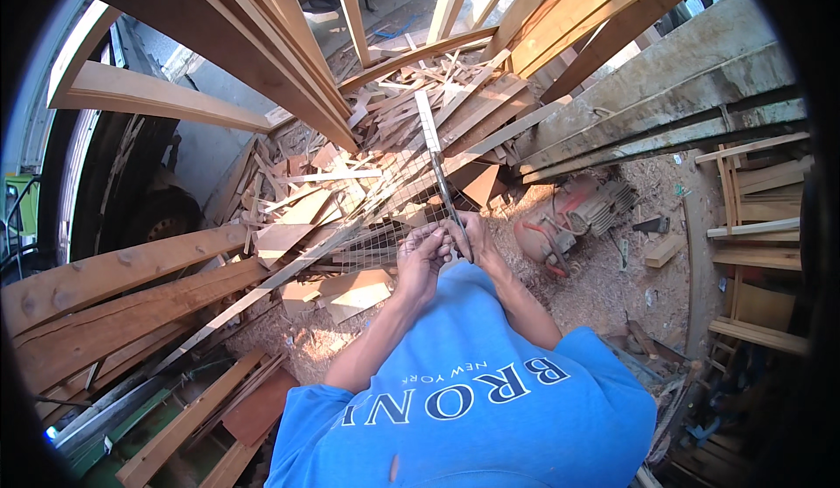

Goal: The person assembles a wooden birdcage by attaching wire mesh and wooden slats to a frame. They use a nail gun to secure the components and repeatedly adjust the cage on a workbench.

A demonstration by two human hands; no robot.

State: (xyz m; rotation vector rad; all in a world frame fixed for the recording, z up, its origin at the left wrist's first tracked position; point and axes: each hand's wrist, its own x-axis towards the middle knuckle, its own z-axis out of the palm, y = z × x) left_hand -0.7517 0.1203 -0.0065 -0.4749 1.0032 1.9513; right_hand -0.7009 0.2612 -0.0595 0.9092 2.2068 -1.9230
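Wire mesh (385, 225), thin pale grid, slack-looking, right in front of person's chest; near edge lost behind fingers, far end blending into scrap wood behind, full outline hard to make out. Left hand (420, 259) at near edge of mesh: fingers curled, thumb and fingertips pressed together; cannot tell whether pinching a wire, too fine to see. Right hand (472, 232) at near right corner of mesh: fingers closed around lower end of dark rod (445, 187), partly hidden by own grip. Dark rod along right side of mesh, tilted, with pale strip (426, 120) at far end; joint between both unclear. Long wooden strip (254, 295) slanting past left side of mesh; cannot tell whether fastened to mesh or just beneath.

Scrap pile (306, 173) behind and beyond mesh, seen partly through grid, many pieces overlapping. Red machine (564, 219) with grey finned part, right of mesh, type unclear. Small wood block (667, 251) farther right of mesh. Thick planks (122, 269) left of mesh, ends cut off by dark lens rim. Blue shirt (490, 427) just below mesh, covering much of floor.
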